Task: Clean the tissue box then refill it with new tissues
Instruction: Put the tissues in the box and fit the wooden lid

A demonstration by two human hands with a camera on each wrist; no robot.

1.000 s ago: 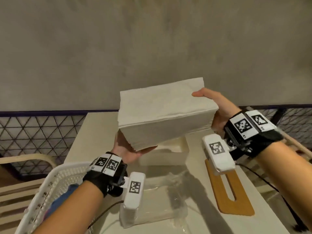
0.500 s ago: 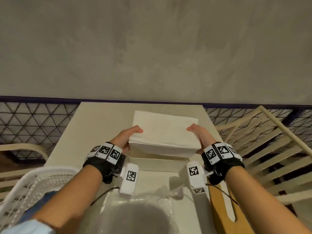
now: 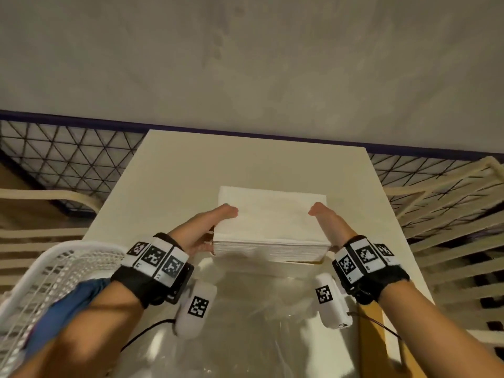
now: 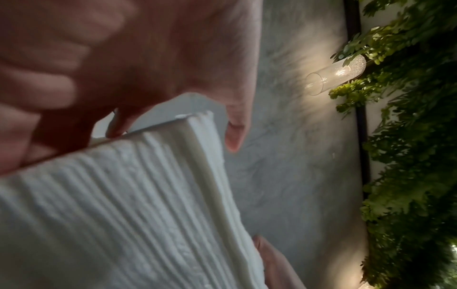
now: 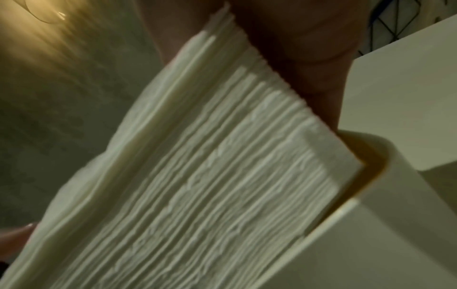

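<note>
A thick stack of white tissues (image 3: 272,222) sits partly down in the open white tissue box (image 5: 371,254), and its near corner is inside the rim. In the head view only a sliver of the tissue box (image 3: 305,265) shows under the stack. My left hand (image 3: 207,227) grips the stack's left end with the thumb over the top. My right hand (image 3: 330,227) grips the right end the same way. The fingers below the stack are hidden. The left wrist view shows the layered tissues (image 4: 123,215) close up.
The cream table (image 3: 245,165) ends at a wire mesh fence and a grey wall. A white basket (image 3: 62,263) holding a blue cloth (image 3: 68,304) is at the front left. Clear plastic wrap (image 3: 259,328) lies near me, with a brown wooden lid (image 3: 371,339) to its right. Slatted chairs flank the table.
Both hands brought the tissue stack from chest height down and forward onto the box. The stack now sits lower and level, with the box hidden beneath it.
</note>
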